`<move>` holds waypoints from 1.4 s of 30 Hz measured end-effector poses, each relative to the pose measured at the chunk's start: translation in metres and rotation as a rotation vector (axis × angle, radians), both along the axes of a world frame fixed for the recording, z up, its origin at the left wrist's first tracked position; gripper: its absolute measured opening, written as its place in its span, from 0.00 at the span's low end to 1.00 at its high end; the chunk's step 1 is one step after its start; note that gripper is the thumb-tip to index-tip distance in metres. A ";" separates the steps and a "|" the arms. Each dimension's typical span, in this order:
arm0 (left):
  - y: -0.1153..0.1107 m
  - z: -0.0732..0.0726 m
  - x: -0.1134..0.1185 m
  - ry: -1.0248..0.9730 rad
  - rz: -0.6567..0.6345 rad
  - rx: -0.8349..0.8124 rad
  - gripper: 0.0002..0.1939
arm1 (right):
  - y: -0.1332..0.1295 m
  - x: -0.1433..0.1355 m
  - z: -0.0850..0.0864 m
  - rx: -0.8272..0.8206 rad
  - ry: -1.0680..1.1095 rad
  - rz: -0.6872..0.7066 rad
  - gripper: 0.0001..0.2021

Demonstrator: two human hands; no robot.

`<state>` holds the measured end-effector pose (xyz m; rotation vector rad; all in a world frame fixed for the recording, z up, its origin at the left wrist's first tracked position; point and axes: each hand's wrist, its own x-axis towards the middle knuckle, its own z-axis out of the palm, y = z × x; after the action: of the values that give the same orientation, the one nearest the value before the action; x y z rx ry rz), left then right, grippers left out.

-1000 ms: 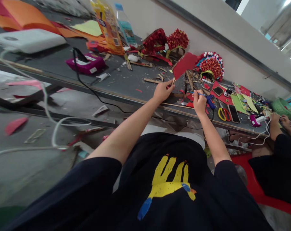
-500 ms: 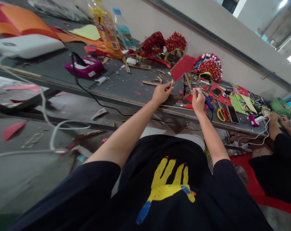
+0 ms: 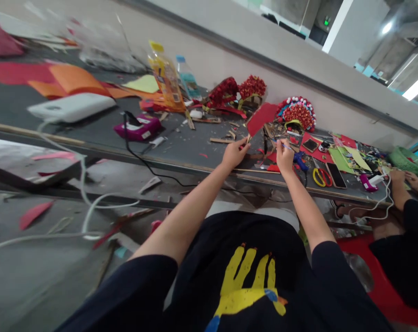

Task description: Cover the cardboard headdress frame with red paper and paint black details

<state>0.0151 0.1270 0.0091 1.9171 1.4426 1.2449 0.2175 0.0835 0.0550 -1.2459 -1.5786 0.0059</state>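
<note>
My left hand [image 3: 235, 154] pinches the lower end of a red card piece [image 3: 262, 119], which stands up at a slant above the bench. To its right, my right hand [image 3: 285, 156] is closed around a thin blue stick-like tool [image 3: 286, 147]; its tip is too small to make out. A blue glue gun [image 3: 300, 161] lies just right of that hand. Behind the card stand red fluffy headpieces [image 3: 253, 86] and a rounded one [image 3: 296, 113] edged with white balls.
Scissors [image 3: 322, 177], a phone [image 3: 335, 175] and green paper sheets [image 3: 342, 160] lie to the right. Bottles [image 3: 165, 76], a purple box [image 3: 138, 129] with a black cable, and a white device [image 3: 72, 106] are at left. Another person's hands [image 3: 398, 177] work at far right.
The camera view has tilted up and shifted left, so the bench appears lower and further right. Both hands keep their holds, with little visible movement over the bench.
</note>
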 end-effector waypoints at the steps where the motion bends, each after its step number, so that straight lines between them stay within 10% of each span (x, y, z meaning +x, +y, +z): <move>1: 0.000 0.000 0.000 0.003 0.012 0.001 0.24 | -0.003 0.000 -0.003 -0.007 -0.004 -0.005 0.25; 21: 0.005 -0.006 -0.001 0.045 0.047 0.022 0.23 | -0.002 0.008 -0.014 -0.054 -0.015 -0.007 0.20; 31: 0.003 -0.005 0.000 -0.023 0.017 0.002 0.24 | 0.030 -0.003 0.027 0.045 0.001 0.008 0.21; 42: 0.003 -0.003 0.002 -0.026 0.023 -0.009 0.23 | 0.031 0.001 0.021 0.025 -0.060 -0.006 0.21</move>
<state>0.0166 0.1297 0.0064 1.8766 1.4585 1.2667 0.2189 0.1147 0.0765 -1.2415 -1.6216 -0.0555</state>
